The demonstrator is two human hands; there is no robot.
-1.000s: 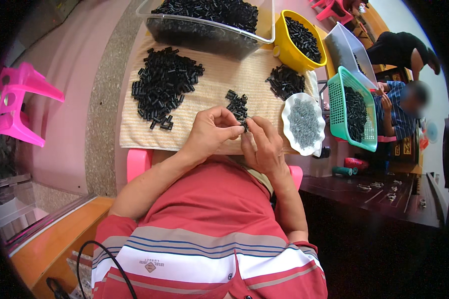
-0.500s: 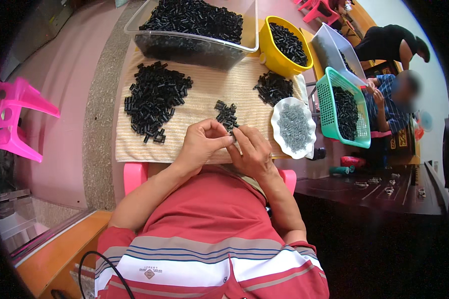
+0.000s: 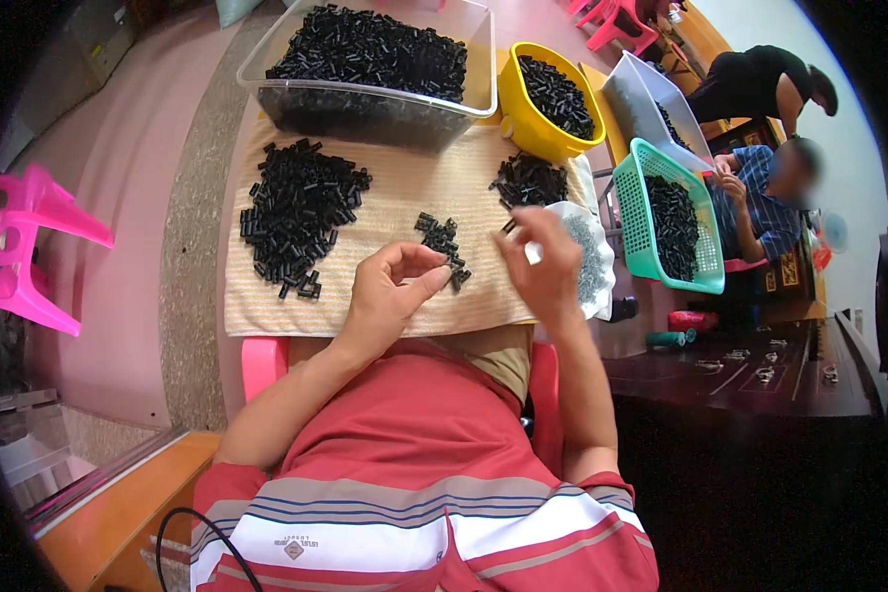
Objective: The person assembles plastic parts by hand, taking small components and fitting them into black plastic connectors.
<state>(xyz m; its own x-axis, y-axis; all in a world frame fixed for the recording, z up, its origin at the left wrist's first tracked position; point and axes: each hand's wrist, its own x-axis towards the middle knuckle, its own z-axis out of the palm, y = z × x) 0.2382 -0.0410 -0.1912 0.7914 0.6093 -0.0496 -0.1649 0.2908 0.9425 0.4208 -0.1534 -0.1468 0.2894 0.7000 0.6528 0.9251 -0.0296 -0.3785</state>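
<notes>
Nearest is a red shirt [image 3: 414, 414] with white, grey and blue bands, pink plastic [image 3: 263, 363] showing on both sides of the lap. Ahead, the left hand [image 3: 390, 301] is bent into a narrow pinch, thumb and forefinger almost meeting beside a small cluster of black pieces [image 3: 444, 245] — anything between those tips is too small to tell. The right hand [image 3: 546, 261] (blurred) has its fingers bent and covers the left part of a white scalloped dish [image 3: 607, 271] filled with small clear pieces [image 3: 589, 255]; a dark bit shows at its fingertips, though I cannot tell whether it is held. Under all this lies a striped towel [image 3: 400, 197], with a large black heap [image 3: 301, 217] at the left and a smaller black heap [image 3: 530, 183] just beyond the dish. Behind stand a clear bin [image 3: 479, 54] and a yellow basin [image 3: 523, 123], both loaded with black pieces; to the right come a teal basket [image 3: 637, 212], a pale bin [image 3: 629, 94] and — farthest — a seated person [image 3: 772, 222] and another person in black [image 3: 750, 84], bending over
</notes>
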